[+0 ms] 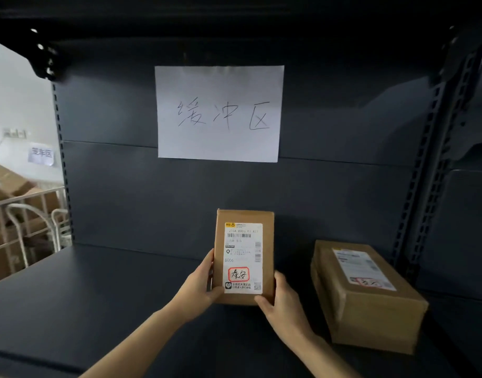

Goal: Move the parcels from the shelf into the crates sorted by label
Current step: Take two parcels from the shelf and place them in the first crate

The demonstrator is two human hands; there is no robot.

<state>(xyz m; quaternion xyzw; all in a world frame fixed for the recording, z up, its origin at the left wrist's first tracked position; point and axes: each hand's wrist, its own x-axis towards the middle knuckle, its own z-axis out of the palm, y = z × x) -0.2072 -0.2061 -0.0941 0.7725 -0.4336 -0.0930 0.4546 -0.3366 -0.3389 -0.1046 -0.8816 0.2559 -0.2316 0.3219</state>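
Parcels number two at a dark grey metal shelf (103,304), whose back panel carries a white paper sign (219,113) handwritten 缓冲区. Left of it are a white wall, a cage cart (24,214) of cartons and a small notice (41,153) reading 笼车区. The larger parcel (368,298) lies flat on the board at right, label up. Just left of it the smaller parcel (267,249) is upright, left hand (199,287) and right hand (280,301) clamped on its lower sides, thumbs in front. Its label (243,257) shows B006 and 泰安 ringed in red.
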